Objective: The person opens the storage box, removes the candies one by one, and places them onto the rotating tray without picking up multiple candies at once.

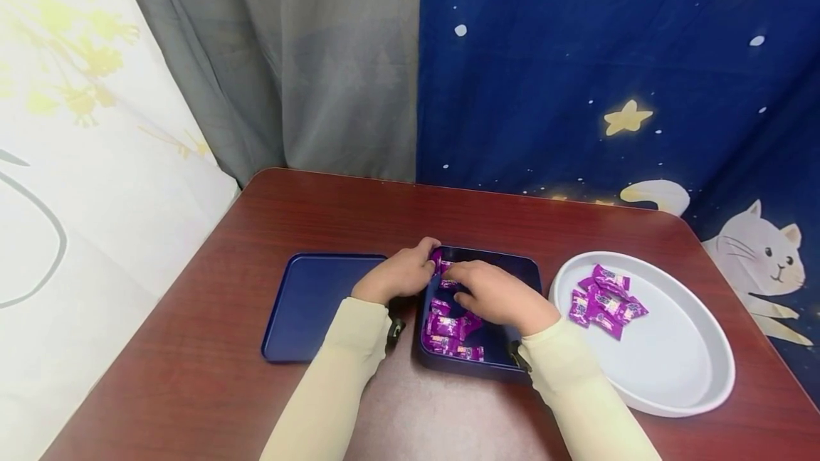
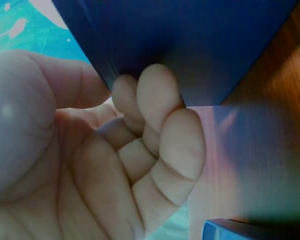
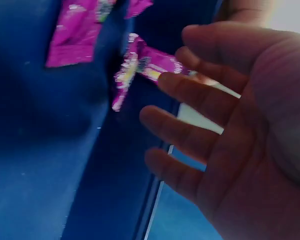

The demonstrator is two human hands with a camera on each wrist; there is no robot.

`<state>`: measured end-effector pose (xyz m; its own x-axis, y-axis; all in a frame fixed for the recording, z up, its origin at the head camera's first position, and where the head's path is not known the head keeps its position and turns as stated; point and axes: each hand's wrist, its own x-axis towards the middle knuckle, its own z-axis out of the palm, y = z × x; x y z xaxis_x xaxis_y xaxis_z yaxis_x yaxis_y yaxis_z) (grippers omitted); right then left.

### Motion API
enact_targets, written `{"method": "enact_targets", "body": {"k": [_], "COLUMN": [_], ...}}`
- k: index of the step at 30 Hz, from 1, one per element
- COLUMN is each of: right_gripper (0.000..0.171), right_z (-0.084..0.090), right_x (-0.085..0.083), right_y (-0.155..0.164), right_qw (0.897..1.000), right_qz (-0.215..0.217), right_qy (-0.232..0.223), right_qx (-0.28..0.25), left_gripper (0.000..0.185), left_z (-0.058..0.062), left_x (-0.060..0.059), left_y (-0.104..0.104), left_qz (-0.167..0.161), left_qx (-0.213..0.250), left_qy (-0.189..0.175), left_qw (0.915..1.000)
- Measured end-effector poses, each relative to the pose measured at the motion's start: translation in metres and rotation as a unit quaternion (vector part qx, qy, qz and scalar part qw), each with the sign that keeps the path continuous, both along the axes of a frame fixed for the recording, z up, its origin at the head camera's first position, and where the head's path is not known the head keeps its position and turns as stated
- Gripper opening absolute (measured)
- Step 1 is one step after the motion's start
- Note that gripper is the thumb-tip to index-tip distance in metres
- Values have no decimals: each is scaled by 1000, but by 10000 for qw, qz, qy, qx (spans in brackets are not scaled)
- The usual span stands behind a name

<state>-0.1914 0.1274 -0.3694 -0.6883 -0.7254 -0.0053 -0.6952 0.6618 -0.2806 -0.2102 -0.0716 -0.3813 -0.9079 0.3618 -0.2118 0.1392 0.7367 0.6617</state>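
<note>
A dark blue rectangular box (image 1: 477, 370) stands on the table with several purple wrapped candies (image 1: 445, 326) along its left side. At its back left corner my left hand (image 1: 400, 272) grips the wall; in the left wrist view, curled fingers (image 2: 160, 92) press the outer face and the thumb lies at the edge. My right hand (image 1: 502, 294) reaches into the box, palm toward the left wall. The right wrist view shows its fingers (image 3: 190, 95) loosely spread beside a candy (image 3: 160, 65) leaning at the wall; I cannot tell whether they touch it.
Left of the box lies a flat blue lid (image 1: 320, 304). To the right, a white oval tray (image 1: 679, 368) carries a small pile of the same candies (image 1: 608, 301). Curtains (image 1: 544, 77) hang behind the table's far edge (image 1: 346, 175).
</note>
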Motion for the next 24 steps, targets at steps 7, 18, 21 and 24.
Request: {"method": "enact_targets", "body": {"k": [7,18,21,24], "right_gripper": [47,38,33,30], "right_z": [-6,-10,-10,-10], "right_x": [1,2,1,1], "right_y": [-4,-6,-6,-7], "right_qw": [9990,9982,9984,9981], "right_qz": [-65,-78,-160,-255], "right_qy": [-364,-463,-368,-258], "right_qx": [251,379,409,507], "left_gripper": [43,42,42,43], "left_z": [2,2,1,1], "left_x": [0,0,0,1], "left_y": [-1,0,-1,-1], "left_qz": [41,5,28,49], "left_qx": [42,83,80,63], "left_qy": [-37,26,11,0], "left_qw": [10000,10000,10000,10000]}}
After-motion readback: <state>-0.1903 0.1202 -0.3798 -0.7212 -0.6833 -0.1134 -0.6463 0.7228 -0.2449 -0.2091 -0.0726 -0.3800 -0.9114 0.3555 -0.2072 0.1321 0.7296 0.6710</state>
